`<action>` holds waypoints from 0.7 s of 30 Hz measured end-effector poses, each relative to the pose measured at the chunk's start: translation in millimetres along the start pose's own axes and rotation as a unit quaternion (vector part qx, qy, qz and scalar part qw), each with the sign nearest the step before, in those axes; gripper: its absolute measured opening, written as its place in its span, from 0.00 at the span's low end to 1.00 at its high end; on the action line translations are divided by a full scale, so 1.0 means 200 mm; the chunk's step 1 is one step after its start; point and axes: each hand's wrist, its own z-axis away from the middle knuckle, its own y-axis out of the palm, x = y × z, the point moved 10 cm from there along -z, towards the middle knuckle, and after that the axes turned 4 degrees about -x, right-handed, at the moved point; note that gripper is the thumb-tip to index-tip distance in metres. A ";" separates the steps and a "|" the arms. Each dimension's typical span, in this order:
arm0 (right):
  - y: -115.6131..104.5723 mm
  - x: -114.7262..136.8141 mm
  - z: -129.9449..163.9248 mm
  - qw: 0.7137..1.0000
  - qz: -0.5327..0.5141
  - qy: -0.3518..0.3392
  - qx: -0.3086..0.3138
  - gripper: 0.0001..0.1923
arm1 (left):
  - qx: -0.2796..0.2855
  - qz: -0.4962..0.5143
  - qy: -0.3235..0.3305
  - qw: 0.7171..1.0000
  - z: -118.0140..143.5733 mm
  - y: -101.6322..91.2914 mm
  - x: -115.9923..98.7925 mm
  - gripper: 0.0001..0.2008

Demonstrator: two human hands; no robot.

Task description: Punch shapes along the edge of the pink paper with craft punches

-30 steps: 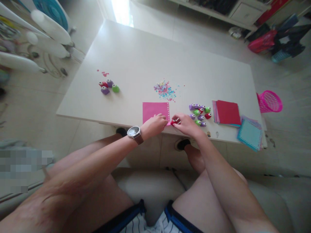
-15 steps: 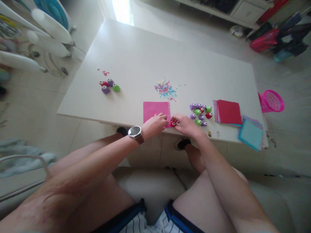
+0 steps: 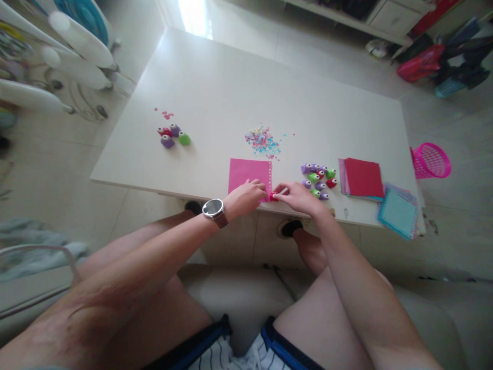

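Observation:
A square sheet of pink paper [image 3: 246, 172] lies near the table's front edge, with a row of small punched shapes down its right side. My left hand [image 3: 248, 196] rests flat on its lower part, fingers stretched out. At the lower right edge of the sheet, my right hand [image 3: 295, 197] grips a small red craft punch [image 3: 273, 196] between thumb and fingers. Part of the punch is hidden by them. Just right of that hand stands a group of purple, green and red craft punches [image 3: 316, 177].
Colourful paper confetti [image 3: 262, 141] is heaped beyond the sheet. More punches [image 3: 168, 141] and pink bits [image 3: 167, 115] lie at the left. Stacked red paper [image 3: 363, 177] and punched blue sheets [image 3: 398, 210] sit at the right. A pink basket [image 3: 431, 160] stands beyond the table's right edge.
The pink sheet has shifted slightly away from me and to the right. My right hand's fingers have closed further over the red craft punch. My left hand stays on the sheet.

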 end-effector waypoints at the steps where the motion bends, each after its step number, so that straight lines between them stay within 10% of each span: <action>1: 0.00 0.00 0.00 1.000 -0.005 -0.001 0.000 0.03 | 0.000 0.001 0.000 1.000 0.00 0.00 0.00 0.10; 21: 0.04 -0.04 -0.06 0.999 -0.018 -0.016 -0.023 0.03 | 0.004 0.014 0.006 1.000 0.01 -0.01 0.02 0.15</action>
